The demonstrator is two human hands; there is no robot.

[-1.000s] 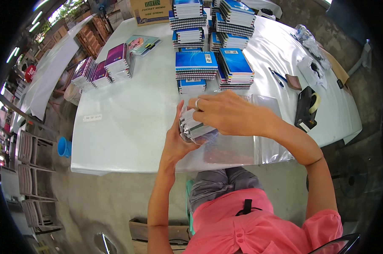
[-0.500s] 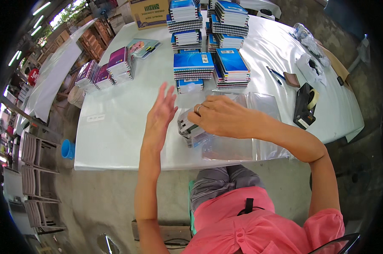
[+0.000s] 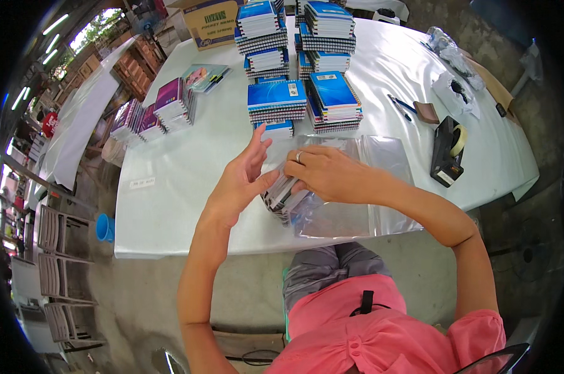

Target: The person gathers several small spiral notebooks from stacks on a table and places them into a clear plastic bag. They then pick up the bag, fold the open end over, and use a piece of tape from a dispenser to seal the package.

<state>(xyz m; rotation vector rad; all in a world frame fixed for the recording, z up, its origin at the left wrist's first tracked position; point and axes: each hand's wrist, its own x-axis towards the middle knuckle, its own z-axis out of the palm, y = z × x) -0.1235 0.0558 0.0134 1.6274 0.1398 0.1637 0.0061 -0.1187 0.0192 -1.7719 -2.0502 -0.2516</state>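
Observation:
A small bundle of spiral notebooks (image 3: 274, 204), with shiny clear film about it, stands near the table's front edge between my hands. My right hand (image 3: 328, 173), a ring on one finger, curls over the bundle's top and right side, fingers bent and closed on it. On the left side is my left hand (image 3: 239, 181), fingers stretched out and thumb pointing at the bundle; whether the thumb touches it I cannot tell. Flat clear plastic bags (image 3: 331, 219) lie under and beside my right forearm. My hands hide part of the bundle.
Stacks of blue spiral notebooks (image 3: 275, 93) rise just beyond my hands. Purple notebooks (image 3: 171, 103) stand at the left of the white table (image 3: 170, 212). A tape dispenser (image 3: 447, 153), pens (image 3: 401, 109) and crumpled plastic (image 3: 447, 47) lie at the right. A carton (image 3: 212, 25) sits behind.
My left hand has come down and closer to the bundle, its thumb now beside it. My right hand stays on the bundle, which looks more tilted. The whole view has turned slightly.

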